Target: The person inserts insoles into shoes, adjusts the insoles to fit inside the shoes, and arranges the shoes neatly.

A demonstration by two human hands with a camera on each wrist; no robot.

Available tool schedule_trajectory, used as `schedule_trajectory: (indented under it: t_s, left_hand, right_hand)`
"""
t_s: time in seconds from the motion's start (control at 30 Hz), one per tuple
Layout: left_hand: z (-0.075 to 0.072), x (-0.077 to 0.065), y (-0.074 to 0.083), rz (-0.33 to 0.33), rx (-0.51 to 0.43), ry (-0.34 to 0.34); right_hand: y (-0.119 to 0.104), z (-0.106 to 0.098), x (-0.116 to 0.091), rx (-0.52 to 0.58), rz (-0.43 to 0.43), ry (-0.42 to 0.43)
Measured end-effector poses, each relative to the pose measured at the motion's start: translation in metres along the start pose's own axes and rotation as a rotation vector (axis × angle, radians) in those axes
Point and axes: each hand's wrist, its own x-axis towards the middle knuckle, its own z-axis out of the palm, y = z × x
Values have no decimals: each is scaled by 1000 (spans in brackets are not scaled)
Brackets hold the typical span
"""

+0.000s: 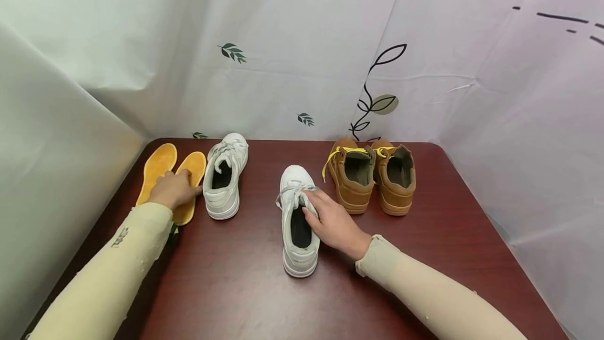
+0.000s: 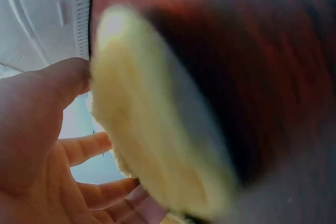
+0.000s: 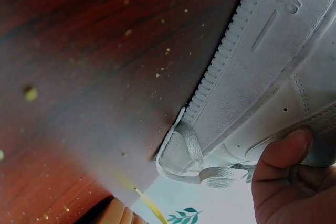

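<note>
Left hand [image 1: 173,190] now, by the table's [image 1: 226,287] left edge, thumb and fingers clamped on one yellow insole [image 1: 194,164], its ends poking out beyond the grip. Mid-table, the right hand [image 1: 337,224] pinches the white sneaker [image 1: 287,219] beside its opening, toe toward the far edge, seemingly steadying it there.

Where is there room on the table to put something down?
Bare: the table on the near side of the middle white shoe; between it and the left white shoe; right of the brown shoes. Crowded: back left, with insoles, the left hand and that shoe.
</note>
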Motion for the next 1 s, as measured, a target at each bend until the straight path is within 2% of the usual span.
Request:
schedule_trajectory:
  t_s: [0.33,0.63,0.87,1.0]
  left_hand:
    - [-3,-1,-1,37,38,8]
    - [-5,-3,-4,52,17,10]
    - [-10,-13,-6,89,-9,24]
    - [-16,-22,-4,80,-19,13]
  right_hand:
    - [0,1,0,10,-34,28]
    - [1,-1,-1,4,-34,26]
    - [2,0,0,2,-27,19]
    - [2,0,0,0,-25,19]
